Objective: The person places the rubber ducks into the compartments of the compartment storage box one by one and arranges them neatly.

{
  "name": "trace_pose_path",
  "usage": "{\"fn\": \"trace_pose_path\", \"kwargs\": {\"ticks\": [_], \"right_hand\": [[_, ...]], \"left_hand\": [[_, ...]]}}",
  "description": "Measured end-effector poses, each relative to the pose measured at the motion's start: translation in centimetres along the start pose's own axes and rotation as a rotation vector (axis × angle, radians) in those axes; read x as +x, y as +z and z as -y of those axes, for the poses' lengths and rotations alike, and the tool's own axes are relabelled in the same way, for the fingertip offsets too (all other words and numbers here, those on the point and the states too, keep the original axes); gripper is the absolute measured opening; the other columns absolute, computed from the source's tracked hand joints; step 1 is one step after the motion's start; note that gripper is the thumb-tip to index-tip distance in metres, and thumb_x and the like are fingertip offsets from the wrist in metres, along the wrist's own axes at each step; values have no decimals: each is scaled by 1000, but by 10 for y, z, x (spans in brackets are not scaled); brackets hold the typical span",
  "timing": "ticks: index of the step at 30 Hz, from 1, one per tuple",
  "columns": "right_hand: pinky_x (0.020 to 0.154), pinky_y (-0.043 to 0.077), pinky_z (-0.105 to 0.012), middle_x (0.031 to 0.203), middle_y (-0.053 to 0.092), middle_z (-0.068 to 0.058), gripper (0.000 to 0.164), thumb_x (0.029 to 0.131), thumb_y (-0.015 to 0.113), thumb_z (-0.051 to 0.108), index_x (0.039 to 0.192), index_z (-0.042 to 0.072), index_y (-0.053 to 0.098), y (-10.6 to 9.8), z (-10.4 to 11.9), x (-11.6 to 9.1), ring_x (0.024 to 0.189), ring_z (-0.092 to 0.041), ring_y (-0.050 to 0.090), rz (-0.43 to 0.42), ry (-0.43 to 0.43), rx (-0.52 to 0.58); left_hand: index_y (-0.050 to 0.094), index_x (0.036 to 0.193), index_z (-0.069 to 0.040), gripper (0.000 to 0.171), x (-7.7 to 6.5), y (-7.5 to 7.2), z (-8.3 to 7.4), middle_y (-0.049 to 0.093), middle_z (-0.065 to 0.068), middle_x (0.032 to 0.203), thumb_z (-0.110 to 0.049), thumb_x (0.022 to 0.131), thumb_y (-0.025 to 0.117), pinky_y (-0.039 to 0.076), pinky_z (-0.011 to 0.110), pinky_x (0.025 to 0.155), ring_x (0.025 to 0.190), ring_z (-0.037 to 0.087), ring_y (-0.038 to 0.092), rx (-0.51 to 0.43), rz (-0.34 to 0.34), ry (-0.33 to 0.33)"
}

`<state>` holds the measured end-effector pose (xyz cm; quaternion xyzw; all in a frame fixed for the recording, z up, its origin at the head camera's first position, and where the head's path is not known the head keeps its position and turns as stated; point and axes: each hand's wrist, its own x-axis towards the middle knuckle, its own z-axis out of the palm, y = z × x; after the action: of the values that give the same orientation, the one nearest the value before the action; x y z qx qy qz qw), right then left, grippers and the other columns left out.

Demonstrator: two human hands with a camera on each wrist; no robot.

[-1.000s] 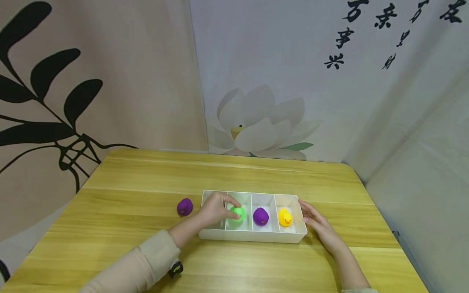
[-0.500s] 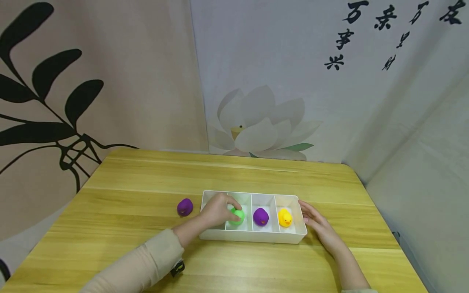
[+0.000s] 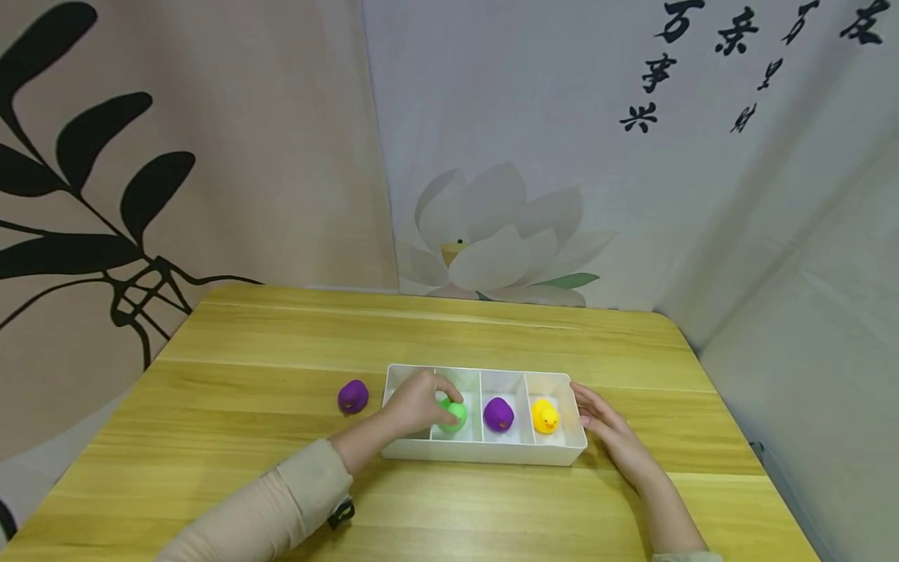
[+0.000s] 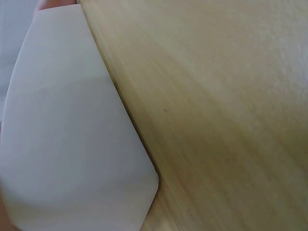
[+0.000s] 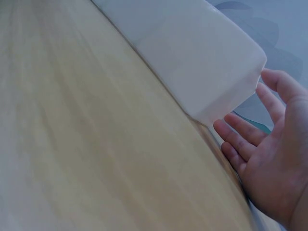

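Note:
A white divided box stands on the wooden table. My left hand reaches over its leftmost compartment and pinches a green toy duck inside the second compartment, between thumb and fingers. The hand hides part of that duck and the left compartment. A purple toy duck sits in the third compartment, a yellow rubber duck in the rightmost. With fingers extended, my right hand touches the box's right end; the right wrist view shows fingertips at its corner. In the left wrist view, the box's front wall fills the left side.
Left of the box, another purple toy duck lies on the table. Behind the table's far edge hangs a cloth backdrop printed with leaves, a lotus and characters.
My left hand has shifted slightly to the right and its fingers have lowered a little at the green duck. The right hand, the box and the other ducks have stayed in place.

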<state>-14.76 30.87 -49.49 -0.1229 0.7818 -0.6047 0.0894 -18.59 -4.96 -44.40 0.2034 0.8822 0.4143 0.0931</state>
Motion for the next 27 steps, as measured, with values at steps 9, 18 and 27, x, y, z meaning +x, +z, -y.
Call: {"fn": "trace_pose_path", "kwargs": {"ticks": [9,18,27], "right_hand": [[96,35,-22,148,35,-17,50,101,47,17,149,12,32,1,1,0,126,-13,41,10,-7,10],[96,34,-20,147,35,-20,51,101,47,14,149,8,31,1,0,0,132,-32,35,13,-28,22],[96,34,-21,147,36,-20,51,101,46,15,149,8,30,0,-1,0,132,-33,34,15,-23,20]], "left_hand": [[75,85,-13,24,-2,-1,0,69,-3,96,-11,65,88,42,48,93,107,27,55,-4,0,2],[75,91,-10,26,-5,-4,-1,69,-1,99,-12,68,86,45,46,91,101,26,59,-14,-34,27],[74,96,-4,25,-22,-20,-5,68,8,107,-9,73,82,42,25,47,49,9,44,-134,-128,93]]}}
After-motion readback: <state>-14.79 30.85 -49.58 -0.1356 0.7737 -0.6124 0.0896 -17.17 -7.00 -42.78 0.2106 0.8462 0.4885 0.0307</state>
